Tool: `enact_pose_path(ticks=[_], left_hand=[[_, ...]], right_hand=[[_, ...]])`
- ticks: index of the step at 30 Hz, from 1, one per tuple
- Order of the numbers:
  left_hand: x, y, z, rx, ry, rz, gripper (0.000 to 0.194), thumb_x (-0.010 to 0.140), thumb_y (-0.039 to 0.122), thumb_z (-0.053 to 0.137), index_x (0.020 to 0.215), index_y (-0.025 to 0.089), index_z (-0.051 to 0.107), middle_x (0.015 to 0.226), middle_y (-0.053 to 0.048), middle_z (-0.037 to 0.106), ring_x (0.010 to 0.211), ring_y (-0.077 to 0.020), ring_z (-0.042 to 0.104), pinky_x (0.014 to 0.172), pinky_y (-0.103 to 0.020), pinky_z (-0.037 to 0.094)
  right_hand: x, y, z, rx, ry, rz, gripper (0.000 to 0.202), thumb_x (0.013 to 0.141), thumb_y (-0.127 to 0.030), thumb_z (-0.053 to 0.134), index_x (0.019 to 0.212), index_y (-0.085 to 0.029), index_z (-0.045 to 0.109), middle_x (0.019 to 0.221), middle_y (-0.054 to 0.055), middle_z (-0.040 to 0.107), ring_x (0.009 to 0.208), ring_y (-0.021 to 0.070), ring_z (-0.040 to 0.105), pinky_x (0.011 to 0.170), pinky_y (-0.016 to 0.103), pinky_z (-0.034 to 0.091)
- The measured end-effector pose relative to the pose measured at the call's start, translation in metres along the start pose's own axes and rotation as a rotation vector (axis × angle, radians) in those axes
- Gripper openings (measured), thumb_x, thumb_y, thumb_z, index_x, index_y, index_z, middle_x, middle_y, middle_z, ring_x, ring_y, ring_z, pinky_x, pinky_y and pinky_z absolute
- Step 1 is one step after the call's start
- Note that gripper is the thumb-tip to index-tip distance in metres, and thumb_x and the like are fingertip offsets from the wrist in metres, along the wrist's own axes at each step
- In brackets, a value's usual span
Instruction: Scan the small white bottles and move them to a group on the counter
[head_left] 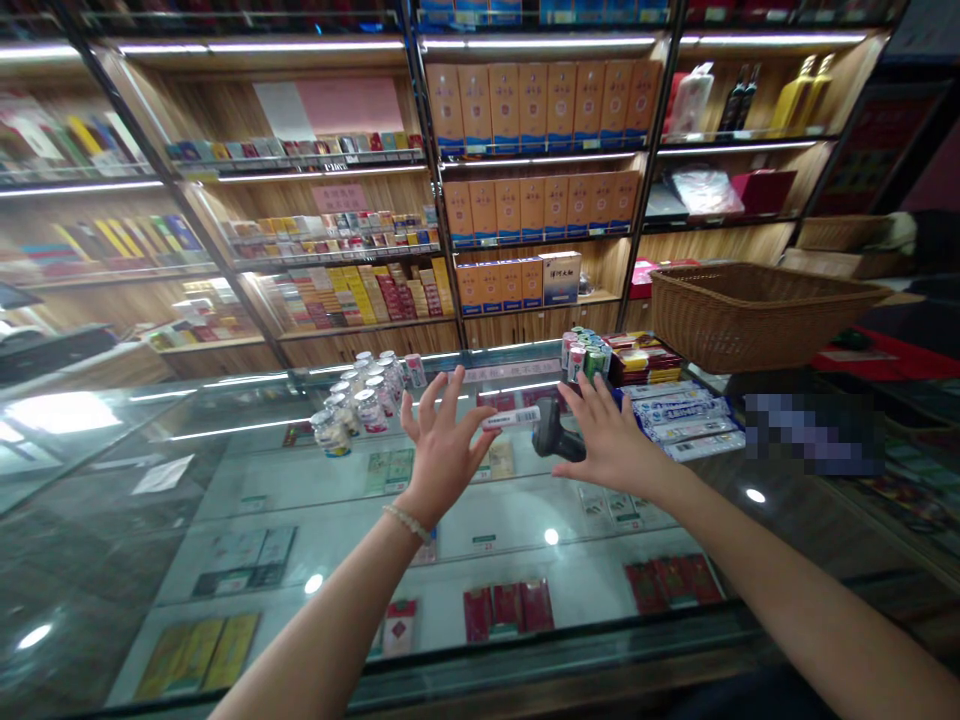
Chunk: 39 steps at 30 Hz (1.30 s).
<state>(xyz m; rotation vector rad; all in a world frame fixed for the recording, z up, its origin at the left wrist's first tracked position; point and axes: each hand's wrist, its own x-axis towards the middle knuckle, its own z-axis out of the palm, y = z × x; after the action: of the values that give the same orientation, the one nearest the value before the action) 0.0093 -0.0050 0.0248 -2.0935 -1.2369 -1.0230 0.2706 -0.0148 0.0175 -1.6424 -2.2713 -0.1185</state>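
Note:
My left hand (439,460), with a beaded bracelet at the wrist, pinches a slim white pack (514,418) between thumb and forefinger. Dark lettering and a barcode mark the pack, and its other fingers are raised. Directly right of the pack's end, a black handheld barcode scanner (553,432) rests above the glass counter (450,570). My right hand (611,435) hovers beside the scanner's handle with fingers spread. Its thumb is close to the handle; whether they touch I cannot tell.
Several small white-lidded containers (369,408) stand left on the counter. Behind my right hand are green and pink cans (591,358), blue-and-white packets (682,415) and a wicker basket (750,320). Flat packs (506,610) lie under the glass. Stocked shelves (525,165) line the back wall.

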Motion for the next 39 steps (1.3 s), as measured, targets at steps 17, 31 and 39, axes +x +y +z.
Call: enact_pose_path(ticks=[17, 31, 39], left_hand=[[-0.005, 0.002, 0.006, -0.007, -0.061, 0.003, 0.017, 0.091, 0.043, 0.067, 0.1, 0.031, 0.076, 0.16, -0.008, 0.045, 0.148, -0.0355, 0.034, 0.121, -0.068, 0.01], [-0.004, -0.002, 0.006, -0.015, -0.057, -0.018, 0.018, 0.091, 0.043, 0.067, 0.101, 0.031, 0.076, 0.159, -0.008, 0.045, 0.147, -0.035, 0.035, 0.121, -0.067, 0.01], [-0.001, -0.015, 0.006, 0.022, 0.049, -0.122, 0.019, 0.091, 0.044, 0.067, 0.101, 0.03, 0.076, 0.157, -0.007, 0.048, 0.147, -0.0337, 0.035, 0.122, -0.064, 0.011]], right_hand=[[-0.002, -0.026, -0.004, -0.215, -0.178, 0.151, 0.062, 0.092, -0.057, 0.058, 0.138, -0.016, 0.049, 0.133, 0.021, 0.053, 0.12, 0.0362, 0.056, 0.084, 0.043, 0.053], [0.007, -0.022, -0.004, -0.117, -0.239, 0.195, 0.034, 0.092, -0.036, 0.054, 0.12, -0.015, 0.055, 0.105, 0.014, 0.074, 0.096, 0.0327, 0.073, 0.073, 0.035, 0.05], [0.007, -0.006, -0.033, 0.291, 0.047, 0.295, 0.038, 0.089, -0.044, 0.055, 0.12, -0.022, 0.056, 0.085, 0.007, 0.073, 0.076, 0.0271, 0.072, 0.064, 0.032, 0.048]])
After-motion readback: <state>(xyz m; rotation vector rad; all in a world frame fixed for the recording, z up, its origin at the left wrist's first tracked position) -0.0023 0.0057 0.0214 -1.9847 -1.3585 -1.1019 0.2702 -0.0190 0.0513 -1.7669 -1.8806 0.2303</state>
